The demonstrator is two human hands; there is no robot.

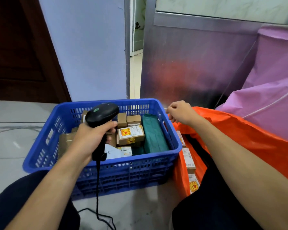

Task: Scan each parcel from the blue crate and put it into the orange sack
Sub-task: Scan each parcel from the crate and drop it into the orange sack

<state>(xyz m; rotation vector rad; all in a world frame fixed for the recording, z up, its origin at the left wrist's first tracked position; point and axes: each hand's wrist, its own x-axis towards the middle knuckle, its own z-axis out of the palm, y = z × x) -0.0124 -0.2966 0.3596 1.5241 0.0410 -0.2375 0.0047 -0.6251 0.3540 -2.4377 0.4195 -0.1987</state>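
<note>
The blue crate stands on the floor in front of me. Inside it lie several parcels: a brown box with red and yellow stickers, a long green package, a white mailer. My left hand grips a black barcode scanner over the crate's left half, its head pointing away from me. To the crate's right is the orange sack, with several labelled parcels showing in its mouth. My right hand pinches the sack's upper edge, holding no parcel.
The scanner's black cable hangs down to the floor between my knees. A pink sack stands behind the orange one. A metal door and a blue wall rise behind the crate. Grey floor lies to the left.
</note>
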